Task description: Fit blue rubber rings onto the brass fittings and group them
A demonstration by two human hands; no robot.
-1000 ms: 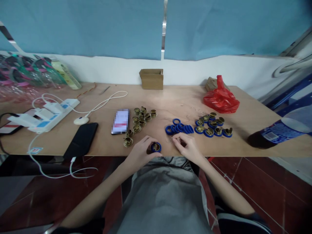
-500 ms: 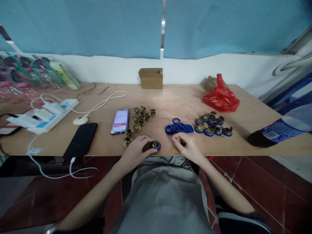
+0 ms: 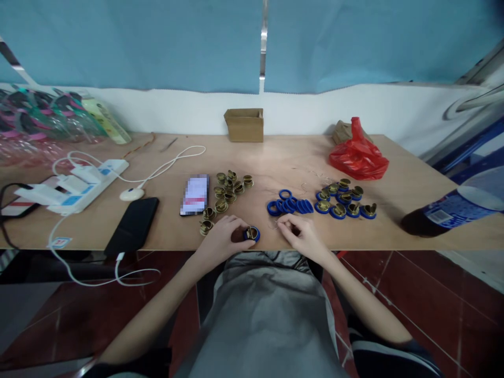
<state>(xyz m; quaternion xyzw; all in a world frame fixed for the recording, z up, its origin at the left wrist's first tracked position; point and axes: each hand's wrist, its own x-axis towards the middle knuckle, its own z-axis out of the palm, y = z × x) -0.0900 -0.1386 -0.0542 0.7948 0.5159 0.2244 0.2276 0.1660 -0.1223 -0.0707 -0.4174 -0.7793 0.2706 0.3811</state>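
Soft, even light of middling brightness covers the tabletop (image 3: 283, 160), with a pale sheen toward its far middle and faint shadows; the floor (image 3: 425, 286) is dim. A metal strip (image 3: 263, 34) glints. Wide-angle distortion stretches the bottle (image 3: 439, 212) at right; 1 phone screen (image 3: 196, 193) is pixelated; the blue-ringed brass piece (image 3: 254, 234) looks soft.

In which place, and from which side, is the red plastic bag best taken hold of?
I would pinch the red plastic bag by its gathered top, coming from above: this part sticks up over the wide body, and nothing covers it.
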